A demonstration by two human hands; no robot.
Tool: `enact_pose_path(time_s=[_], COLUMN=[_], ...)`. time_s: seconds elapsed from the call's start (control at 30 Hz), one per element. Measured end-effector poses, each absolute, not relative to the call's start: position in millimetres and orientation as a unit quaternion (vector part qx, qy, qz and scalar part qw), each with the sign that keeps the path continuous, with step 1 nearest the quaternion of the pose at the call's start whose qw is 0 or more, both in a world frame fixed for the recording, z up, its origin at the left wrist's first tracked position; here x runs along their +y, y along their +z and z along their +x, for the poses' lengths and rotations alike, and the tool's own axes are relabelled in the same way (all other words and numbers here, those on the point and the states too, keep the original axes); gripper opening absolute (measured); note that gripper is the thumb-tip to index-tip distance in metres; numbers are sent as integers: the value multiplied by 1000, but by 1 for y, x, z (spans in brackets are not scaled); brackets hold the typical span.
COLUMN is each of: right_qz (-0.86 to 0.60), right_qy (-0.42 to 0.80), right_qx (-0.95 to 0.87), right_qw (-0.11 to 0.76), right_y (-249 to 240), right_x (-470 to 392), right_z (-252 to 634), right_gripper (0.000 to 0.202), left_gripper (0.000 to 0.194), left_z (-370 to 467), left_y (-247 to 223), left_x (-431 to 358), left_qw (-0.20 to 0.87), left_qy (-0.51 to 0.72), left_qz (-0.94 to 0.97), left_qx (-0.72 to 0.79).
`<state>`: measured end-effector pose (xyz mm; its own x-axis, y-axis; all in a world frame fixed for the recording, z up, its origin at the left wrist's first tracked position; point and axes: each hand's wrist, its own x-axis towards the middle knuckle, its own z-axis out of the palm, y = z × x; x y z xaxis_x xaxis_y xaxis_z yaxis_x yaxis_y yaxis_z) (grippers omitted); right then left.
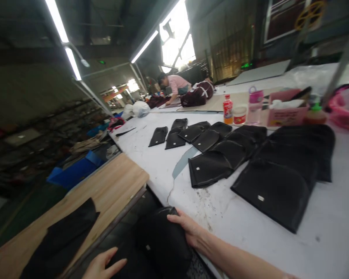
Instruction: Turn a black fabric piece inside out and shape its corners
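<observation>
My right hand (189,228) grips the upper edge of a black sheet-like piece (163,242), thumb on top and fingers behind it. The piece looks smooth, like leather or coated fabric, and bears a small white tag. Lower left, my left hand (106,265) has its thumb and fingers spread beside more dark material, holding nothing that I can see. Another black piece (65,236) lies on the wooden board to the left. Similar tagged black pieces lie in overlapping piles on the white table, the largest pile (282,182) at the right.
Along the white table (221,217) stand a red-labelled bottle (227,110), a jar (239,115), a purple-lidded cup (255,106) and a pink box (286,116). A wooden board (113,186) and a blue bin (78,168) are at left. A person (177,85) bends over the far table.
</observation>
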<state>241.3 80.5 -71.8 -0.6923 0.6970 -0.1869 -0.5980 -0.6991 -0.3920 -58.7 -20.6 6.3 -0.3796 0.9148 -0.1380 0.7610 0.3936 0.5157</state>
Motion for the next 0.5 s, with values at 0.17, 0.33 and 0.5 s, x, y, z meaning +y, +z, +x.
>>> enact_pose_path(time_s=[0.17,0.33,0.5], right_qz=[-199,-208,-229], right_qy=[900,889,876], right_qx=[-154,-161,-173], right_qw=[355,374,387], right_y=[-65,-59,-57], right_x=[82,82,84], right_z=[246,250,253], right_gripper=[46,40,35], left_gripper=[51,44,39], left_z=[-32,-6,-5], left_y=[38,61,59], left_x=[-26,-18,-5], left_qw=[289,323,322], left_qy=[147,232,330], left_qz=[580,582,551], left_qx=[748,710,695])
